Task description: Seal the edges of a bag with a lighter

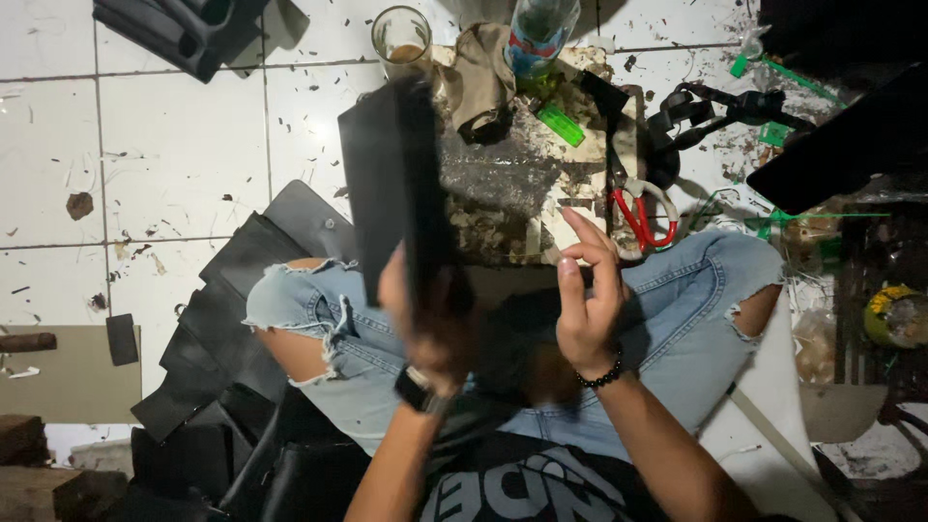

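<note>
Here, a flat black panel (391, 184) stands upright at centre frame, gripped by its lower edge.

The left hand (425, 319) is clenched around the panel's bottom end; the piece looks thin, light and fairly stiff, probably leather or board, so a hold low on the edge with a second hand steadying a side would likely suit it. The right hand (588, 300) hovers just beside it, fingers loose and empty. Behind lies a worn work board (512, 193) with red-handled scissors (646, 215), a drinking glass (400, 39) at upper centre, and stacked black pieces (222, 329) at lower left.
</note>
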